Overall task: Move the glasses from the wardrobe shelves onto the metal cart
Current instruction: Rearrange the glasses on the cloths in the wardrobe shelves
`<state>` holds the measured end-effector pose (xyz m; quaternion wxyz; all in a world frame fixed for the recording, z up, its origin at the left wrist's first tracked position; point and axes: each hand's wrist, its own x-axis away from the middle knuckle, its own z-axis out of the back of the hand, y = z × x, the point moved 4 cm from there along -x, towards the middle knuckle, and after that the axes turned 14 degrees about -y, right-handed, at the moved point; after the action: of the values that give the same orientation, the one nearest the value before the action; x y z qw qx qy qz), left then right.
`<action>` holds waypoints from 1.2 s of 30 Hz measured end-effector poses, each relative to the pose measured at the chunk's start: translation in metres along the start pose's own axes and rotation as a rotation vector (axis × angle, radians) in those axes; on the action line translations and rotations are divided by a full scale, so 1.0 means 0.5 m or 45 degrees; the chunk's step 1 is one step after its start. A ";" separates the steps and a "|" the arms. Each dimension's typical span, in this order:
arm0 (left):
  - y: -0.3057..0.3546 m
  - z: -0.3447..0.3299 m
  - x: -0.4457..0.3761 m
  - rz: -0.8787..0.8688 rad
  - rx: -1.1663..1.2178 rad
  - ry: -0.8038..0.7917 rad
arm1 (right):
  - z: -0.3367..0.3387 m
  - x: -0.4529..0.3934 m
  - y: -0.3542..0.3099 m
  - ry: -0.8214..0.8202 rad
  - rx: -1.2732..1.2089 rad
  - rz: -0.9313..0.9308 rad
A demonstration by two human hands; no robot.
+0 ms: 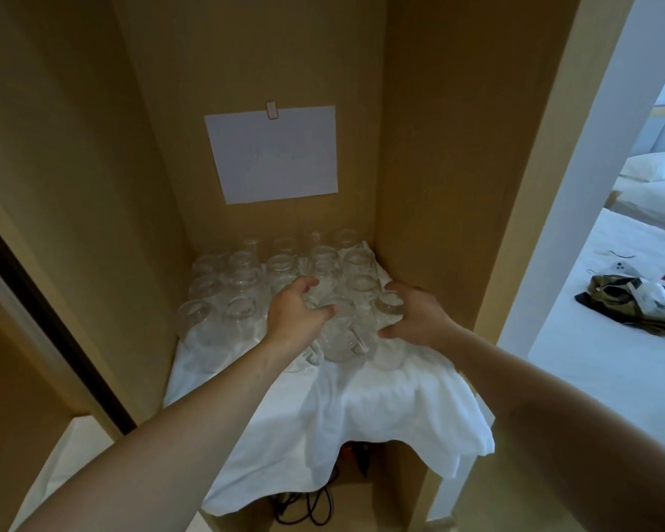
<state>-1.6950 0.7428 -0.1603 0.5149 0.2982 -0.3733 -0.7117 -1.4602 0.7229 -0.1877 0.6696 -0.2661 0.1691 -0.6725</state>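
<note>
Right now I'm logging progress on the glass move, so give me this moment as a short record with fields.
place: wardrobe shelf
glasses: many, clear, clustered at the back on the cloth
cloth: white, hangs over the shelf's front edge
left hand: curled over a glass in the front row
right hand: grip on a glass at the right side
paper: white sheet on the back wall
cart: not in view

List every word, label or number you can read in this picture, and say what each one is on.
None can be read.
White paper sheet on the wardrobe's back wall: faint marks in the middle, too pale and blurred to read.
Small red-edged tag at the sheet's top edge: too small to read.
Glasses and white cloth: no print visible.
</note>
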 end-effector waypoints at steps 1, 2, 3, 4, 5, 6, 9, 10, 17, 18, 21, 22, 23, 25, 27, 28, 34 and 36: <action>-0.001 0.001 0.000 -0.002 -0.002 0.000 | -0.002 -0.001 -0.005 -0.003 -0.015 0.021; -0.003 0.001 0.000 -0.006 -0.005 0.002 | -0.003 -0.003 -0.008 -0.013 -0.018 0.034; -0.004 0.002 -0.001 -0.007 -0.005 0.005 | -0.005 -0.003 -0.011 -0.019 -0.012 0.048; -0.006 0.003 -0.001 -0.006 -0.001 0.007 | -0.006 -0.004 -0.014 -0.026 -0.004 0.054; -0.007 0.004 -0.002 -0.006 0.000 0.007 | -0.008 -0.005 -0.016 -0.026 -0.009 0.061; -0.008 0.005 -0.003 -0.005 -0.004 0.006 | -0.010 -0.008 -0.017 -0.021 -0.021 0.061; -0.008 0.007 -0.005 -0.006 -0.032 0.000 | -0.020 -0.017 -0.023 -0.025 -0.024 0.066; -0.008 0.007 -0.007 -0.007 -0.036 -0.004 | -0.024 -0.020 -0.024 -0.033 -0.003 0.063; -0.011 0.006 -0.018 -0.015 -0.073 -0.020 | -0.032 -0.038 -0.011 0.002 0.107 0.056; -0.013 0.007 -0.021 -0.018 -0.083 -0.017 | -0.033 -0.042 -0.010 -0.010 0.096 0.054; -0.018 0.013 -0.031 -0.019 -0.116 -0.005 | -0.033 -0.049 -0.007 -0.044 0.057 0.035; -0.020 0.015 -0.034 -0.023 -0.143 -0.003 | -0.032 -0.051 -0.005 -0.057 0.043 0.024; -0.020 0.018 -0.037 -0.033 -0.192 -0.003 | -0.031 -0.053 -0.003 -0.067 0.026 0.024; -0.022 0.023 -0.042 -0.064 -0.322 -0.012 | -0.029 -0.054 -0.002 -0.080 0.016 0.020; -0.023 0.029 -0.047 -0.092 -0.416 -0.025 | -0.028 -0.056 -0.003 -0.104 0.028 0.001; -0.024 0.034 -0.050 -0.101 -0.441 -0.029 | -0.026 -0.056 -0.006 -0.122 0.046 -0.013; -0.024 0.065 -0.077 -0.108 -0.496 -0.057 | -0.003 -0.059 -0.053 -0.132 0.168 -0.039; -0.024 0.077 -0.083 -0.119 -0.511 -0.077 | 0.002 -0.063 -0.081 -0.098 0.233 -0.020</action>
<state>-1.7202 0.7933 -0.1479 0.5189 0.1852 -0.2253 -0.8036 -1.4936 0.7561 -0.1674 0.6917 -0.2308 0.0793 -0.6797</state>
